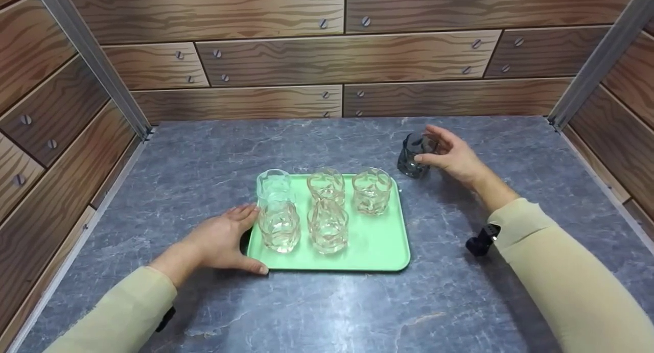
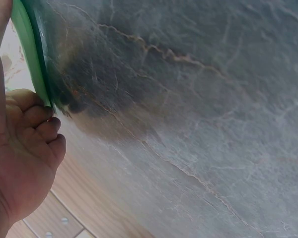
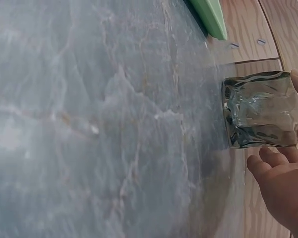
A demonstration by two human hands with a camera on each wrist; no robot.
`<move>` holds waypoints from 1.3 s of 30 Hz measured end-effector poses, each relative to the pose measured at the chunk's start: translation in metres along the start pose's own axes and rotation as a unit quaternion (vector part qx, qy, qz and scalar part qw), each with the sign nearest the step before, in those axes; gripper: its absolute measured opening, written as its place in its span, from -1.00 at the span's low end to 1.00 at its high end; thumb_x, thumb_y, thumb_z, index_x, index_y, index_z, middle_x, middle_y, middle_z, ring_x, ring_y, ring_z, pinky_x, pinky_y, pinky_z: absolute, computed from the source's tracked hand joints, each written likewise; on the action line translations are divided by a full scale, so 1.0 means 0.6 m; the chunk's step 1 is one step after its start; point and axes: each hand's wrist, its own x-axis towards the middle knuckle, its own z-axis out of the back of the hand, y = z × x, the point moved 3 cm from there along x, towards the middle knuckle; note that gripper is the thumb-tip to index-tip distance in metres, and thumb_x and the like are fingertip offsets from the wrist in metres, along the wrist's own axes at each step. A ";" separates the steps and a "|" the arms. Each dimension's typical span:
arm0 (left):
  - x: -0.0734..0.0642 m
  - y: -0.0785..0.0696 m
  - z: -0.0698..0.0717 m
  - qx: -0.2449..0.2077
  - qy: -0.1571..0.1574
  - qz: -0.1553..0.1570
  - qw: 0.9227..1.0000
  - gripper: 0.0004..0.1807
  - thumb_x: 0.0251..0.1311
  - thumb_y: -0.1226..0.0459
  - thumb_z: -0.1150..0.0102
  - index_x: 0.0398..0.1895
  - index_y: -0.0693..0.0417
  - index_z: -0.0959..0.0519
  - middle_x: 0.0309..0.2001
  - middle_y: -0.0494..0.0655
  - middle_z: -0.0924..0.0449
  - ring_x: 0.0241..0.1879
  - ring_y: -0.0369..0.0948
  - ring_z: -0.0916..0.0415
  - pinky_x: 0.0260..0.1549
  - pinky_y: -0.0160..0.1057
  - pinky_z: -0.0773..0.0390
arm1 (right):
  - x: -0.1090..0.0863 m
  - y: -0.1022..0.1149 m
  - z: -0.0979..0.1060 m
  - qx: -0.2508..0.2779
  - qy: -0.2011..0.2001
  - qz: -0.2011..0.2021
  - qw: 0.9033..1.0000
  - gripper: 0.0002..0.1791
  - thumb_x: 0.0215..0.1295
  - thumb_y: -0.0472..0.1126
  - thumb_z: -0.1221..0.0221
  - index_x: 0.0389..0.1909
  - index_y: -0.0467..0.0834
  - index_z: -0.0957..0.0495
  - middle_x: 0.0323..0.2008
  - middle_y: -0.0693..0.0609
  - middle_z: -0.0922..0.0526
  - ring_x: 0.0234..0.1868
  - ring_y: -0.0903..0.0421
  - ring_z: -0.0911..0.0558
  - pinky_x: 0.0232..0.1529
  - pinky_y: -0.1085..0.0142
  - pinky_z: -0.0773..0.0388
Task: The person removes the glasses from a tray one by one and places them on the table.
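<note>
My left hand (image 1: pixel 219 240) grips the left end of a green tray (image 1: pixel 378 245), thumb along its near edge. In the left wrist view, curled fingers (image 2: pixel 37 116) meet the tray's rim. Several faceted drinking glasses stand upright on the tray. A pale blue glass (image 1: pixel 274 187) is at the back left, with a clear glass (image 1: pixel 279 228) in front of it. Beyond the tray's back right corner, my right hand (image 1: pixel 457 159) holds a smoky grey glass (image 3: pixel 260 109) near its rim, thumb on one side and fingers on the other. That glass is upright, its base close to the table.
Other clear, faintly pinkish glasses (image 1: pixel 372 192) occupy the tray's middle and back right. The grey marbled table (image 1: pixel 337 312) is enclosed at the back and sides by wood-patterned panels (image 1: pixel 347 59). A small black device (image 1: pixel 480 243) sits by the right sleeve.
</note>
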 end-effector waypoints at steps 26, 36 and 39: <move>-0.001 0.001 -0.001 0.011 0.002 -0.002 1.000 0.55 -0.15 -0.63 -0.30 0.66 0.33 -0.12 0.64 0.31 -0.05 0.61 0.26 -0.04 0.53 0.24 -0.18 | -0.052 0.119 -0.029 0.042 -0.034 0.099 0.994 -0.05 0.27 -0.49 -0.43 0.63 -0.29 -0.19 0.59 -0.23 -0.28 0.60 -0.17 -0.27 0.58 0.09 -0.22; -0.002 -0.002 0.002 0.002 -0.004 -0.004 1.000 0.54 -0.13 -0.59 -0.35 0.64 0.37 -0.12 0.63 0.35 -0.07 0.60 0.29 -0.06 0.51 0.27 -0.20 | -0.073 0.125 -0.086 0.063 -0.001 0.112 0.992 -0.06 0.22 -0.55 -0.42 0.60 -0.32 -0.23 0.54 -0.23 -0.36 0.55 -0.17 -0.35 0.57 0.05 -0.26; -0.002 -0.003 0.003 -0.001 -0.009 -0.008 1.000 0.53 -0.12 -0.58 -0.36 0.63 0.40 -0.13 0.61 0.38 -0.10 0.58 0.31 -0.09 0.51 0.26 -0.21 | -0.079 0.122 -0.100 0.065 0.009 0.116 0.991 -0.07 0.22 -0.56 -0.41 0.59 -0.37 -0.21 0.54 -0.28 -0.35 0.56 -0.22 -0.33 0.57 0.04 -0.25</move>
